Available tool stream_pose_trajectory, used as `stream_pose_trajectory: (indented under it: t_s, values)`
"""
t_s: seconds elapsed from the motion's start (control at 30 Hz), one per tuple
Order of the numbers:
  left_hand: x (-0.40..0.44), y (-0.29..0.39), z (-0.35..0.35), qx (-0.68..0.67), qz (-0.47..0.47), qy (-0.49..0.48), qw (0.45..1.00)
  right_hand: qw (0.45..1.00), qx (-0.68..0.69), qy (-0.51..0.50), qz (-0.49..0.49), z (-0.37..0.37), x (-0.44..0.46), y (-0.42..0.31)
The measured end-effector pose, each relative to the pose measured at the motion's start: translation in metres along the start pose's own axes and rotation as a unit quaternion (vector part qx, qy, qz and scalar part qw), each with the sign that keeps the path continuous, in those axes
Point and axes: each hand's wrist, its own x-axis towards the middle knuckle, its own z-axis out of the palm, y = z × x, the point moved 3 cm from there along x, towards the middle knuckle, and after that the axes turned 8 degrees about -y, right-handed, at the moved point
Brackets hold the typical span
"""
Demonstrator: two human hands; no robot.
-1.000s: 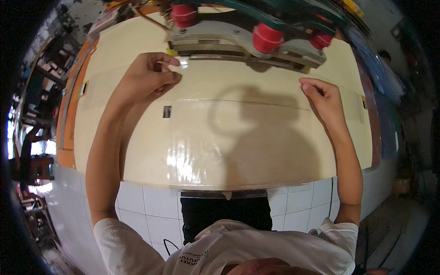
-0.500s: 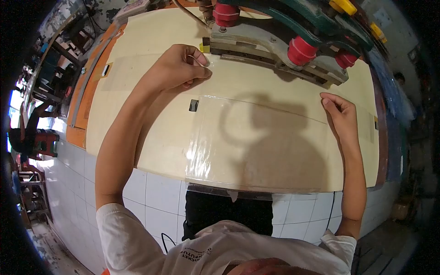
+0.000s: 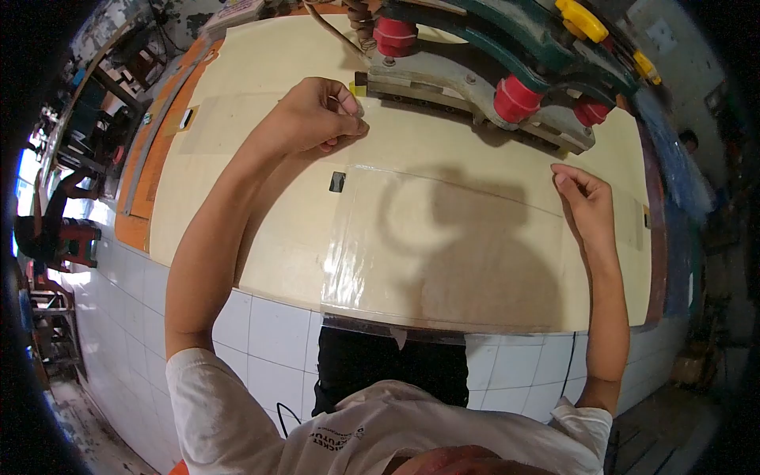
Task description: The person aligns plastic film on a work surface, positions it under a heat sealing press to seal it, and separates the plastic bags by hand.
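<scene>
My left hand [image 3: 317,115] is closed in a pinch, thumb and fingers curled together, just left of the press bar's near end. My right hand [image 3: 584,190] pinches too, below the bar's right end. Whatever they grip is thin or transparent, and I cannot make it out. Between and below the hands lies a clear plastic sheet [image 3: 451,261], flat on the cream board [image 3: 261,257] and reaching its front edge. Above the board is the long metal press bar [image 3: 459,109], under a dark green machine arm [image 3: 475,39] with red insulators [image 3: 517,99].
A small dark marker tab [image 3: 337,182] sits by the sheet's upper left corner. Another tab [image 3: 187,119] lies far left, near a metal ruler strip [image 3: 150,162] on the orange tabletop. Yellow knobs [image 3: 584,21] top the machine. Bluish plastic [image 3: 673,150] hangs at right.
The press bar and machine arm sit slightly lower, closer to the board. Both hands keep nearly the same place and pinch; the whole view has shifted a little.
</scene>
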Motion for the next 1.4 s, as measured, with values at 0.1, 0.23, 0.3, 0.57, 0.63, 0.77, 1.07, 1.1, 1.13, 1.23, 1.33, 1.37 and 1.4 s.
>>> stream_pose_trajectory:
  t_s: [0.1,0.23,0.3,0.57,0.63,0.77,1.07,1.1,1.13,1.23,1.33,1.37,1.4]
  values:
    - [-0.003,0.005,0.002,-0.002,-0.008,0.003,1.0,1.0,-0.023,-0.003,-0.004,-0.003,0.002,0.003]
    - [0.001,-0.005,0.001,-0.029,0.007,0.002,1.0,0.999,-0.024,0.003,-0.023,-0.001,-0.002,-0.002]
    - [0.003,-0.006,-0.001,0.0,-0.014,0.005,1.0,0.999,-0.036,-0.003,-0.015,-0.001,-0.002,-0.005]
    - [-0.005,0.005,0.006,-0.021,-0.002,-0.018,1.0,0.997,-0.072,0.014,-0.035,-0.005,-0.001,0.001]
    - [-0.004,0.005,0.004,-0.002,0.005,0.007,1.0,0.999,-0.045,0.004,-0.013,-0.002,-0.002,-0.001]
    - [-0.001,0.003,0.002,0.023,-0.028,0.005,0.999,0.999,-0.042,-0.005,-0.005,-0.002,-0.003,-0.002]
    - [-0.006,0.008,0.004,0.045,-0.026,0.031,0.998,0.998,-0.053,-0.013,-0.019,-0.003,-0.001,0.0]
    - [-0.005,0.007,0.004,0.046,-0.026,0.031,0.998,0.998,-0.053,-0.013,-0.019,-0.003,-0.001,0.0]
    - [-0.003,0.004,0.002,0.05,-0.026,0.029,0.998,0.999,-0.049,-0.012,-0.015,-0.003,-0.001,0.001]
    - [-0.002,0.004,0.003,0.051,-0.027,0.025,0.998,0.999,-0.04,-0.01,-0.025,-0.002,0.001,0.005]
    - [-0.002,0.004,0.004,0.034,-0.029,0.021,0.999,0.998,-0.05,-0.007,-0.026,-0.002,-0.001,0.0]
    - [-0.002,0.005,0.004,0.019,-0.027,0.02,0.999,0.998,-0.066,-0.007,-0.013,-0.002,-0.002,-0.002]
    - [-0.003,0.007,0.005,0.02,-0.027,0.02,0.999,0.998,-0.065,-0.006,-0.014,-0.002,-0.002,-0.002]
